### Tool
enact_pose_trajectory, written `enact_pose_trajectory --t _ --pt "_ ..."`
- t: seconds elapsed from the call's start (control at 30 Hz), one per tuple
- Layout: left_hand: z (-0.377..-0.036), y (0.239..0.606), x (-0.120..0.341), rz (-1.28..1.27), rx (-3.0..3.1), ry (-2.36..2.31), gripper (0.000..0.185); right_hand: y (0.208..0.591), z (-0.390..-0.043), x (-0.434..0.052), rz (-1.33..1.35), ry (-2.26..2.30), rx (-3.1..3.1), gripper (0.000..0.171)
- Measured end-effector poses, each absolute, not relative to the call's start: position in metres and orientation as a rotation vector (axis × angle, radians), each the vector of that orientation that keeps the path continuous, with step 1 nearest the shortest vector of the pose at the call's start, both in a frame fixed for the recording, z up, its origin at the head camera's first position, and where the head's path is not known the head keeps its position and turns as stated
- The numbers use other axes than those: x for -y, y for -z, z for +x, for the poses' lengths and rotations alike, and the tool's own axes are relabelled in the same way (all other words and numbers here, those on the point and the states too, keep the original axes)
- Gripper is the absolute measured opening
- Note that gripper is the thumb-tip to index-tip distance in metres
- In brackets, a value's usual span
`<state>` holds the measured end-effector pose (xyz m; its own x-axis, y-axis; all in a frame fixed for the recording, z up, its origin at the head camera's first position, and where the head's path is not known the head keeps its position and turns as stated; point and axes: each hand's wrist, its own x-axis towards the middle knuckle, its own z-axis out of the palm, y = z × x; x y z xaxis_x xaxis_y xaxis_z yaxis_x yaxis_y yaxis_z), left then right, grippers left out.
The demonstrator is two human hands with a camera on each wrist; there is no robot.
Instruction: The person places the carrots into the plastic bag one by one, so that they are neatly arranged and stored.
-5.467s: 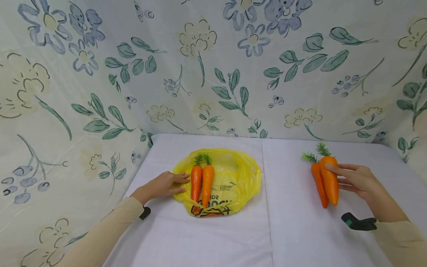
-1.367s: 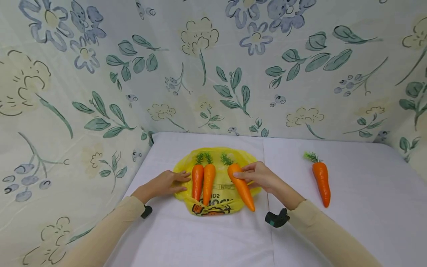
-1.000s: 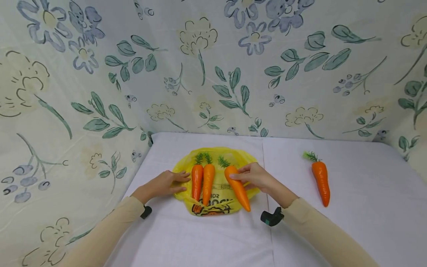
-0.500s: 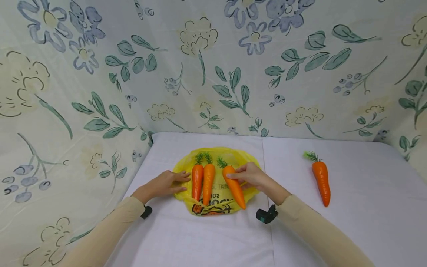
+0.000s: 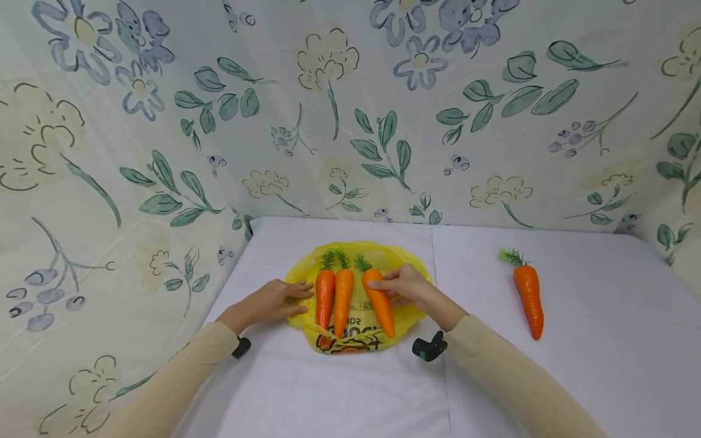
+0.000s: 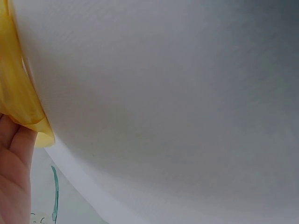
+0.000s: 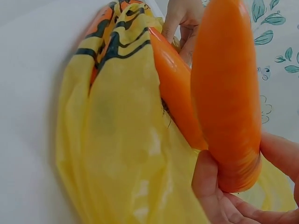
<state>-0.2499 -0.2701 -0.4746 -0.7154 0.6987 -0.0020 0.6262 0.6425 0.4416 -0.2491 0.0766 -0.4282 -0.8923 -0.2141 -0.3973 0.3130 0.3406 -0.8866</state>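
An open yellow plastic bag [image 5: 408, 325] with dark print lies at the table's middle left. Inside, two artificial carrots with green tops lie side by side: a redder carrot [image 5: 324, 292] and a lighter orange carrot [image 5: 343, 295]. My right hand [image 5: 408, 286] grips another orange carrot [image 5: 379, 301] near its leafy end, over the bag's right part; the right wrist view shows thumb and fingers around its thick end. At the bag's left rim, my left hand [image 5: 276, 299] holds the plastic; the left wrist view shows fingers [image 6: 18, 149] at the yellow edge.
One more orange carrot [image 5: 529, 301] lies on the right side of the white-covered table [image 5: 493, 377], its top pointing away. A floral cloth [image 5: 372, 121] hangs behind and to the left. A seam runs down the tablecloth right of the bag.
My right hand has brought an orange carrot from the table's right over the bag. Lately it moves slightly left, and the carrot stands more upright in view. My left hand keeps its place.
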Motion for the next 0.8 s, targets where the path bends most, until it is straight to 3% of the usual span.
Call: enact_pose_trajectory --t 0.33,0.57,0.8 --pt "-0.249 0.475 0.27 1.077 -2.693 -0.634 0.048 0.434 -0.256 -0.069 0.115 1.6 -2.169 0.055" --pt "-0.249 0.474 0.27 1.078 -2.698 -0.621 0.049 0.437 -0.258 -0.062 0.135 1.627 -2.164 0.039" --pt "-0.248 0.472 0.268 1.093 -2.707 -0.615 0.048 0.438 -0.26 -0.054 0.142 1.666 -2.139 0.039"
